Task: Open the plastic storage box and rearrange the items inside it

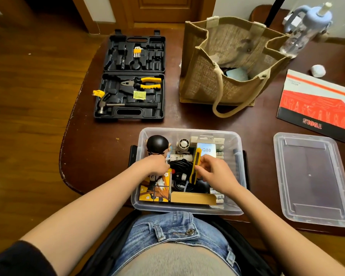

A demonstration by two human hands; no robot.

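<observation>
The storage box [187,208] sits open at the worktop's near edge, its lid [311,176] set aside. Rearranging is under way: right hand [215,172] grip pinches the yellow utility knife [194,166]; left hand [155,165] grip state cannot be told. Next: reseat the knife.

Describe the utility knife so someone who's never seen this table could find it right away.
Start at the clear plastic storage box at the table's near edge. In its middle, the right hand pinches a slim yellow utility knife standing on edge above black cables. It is the only long yellow-and-black bar there.
</observation>
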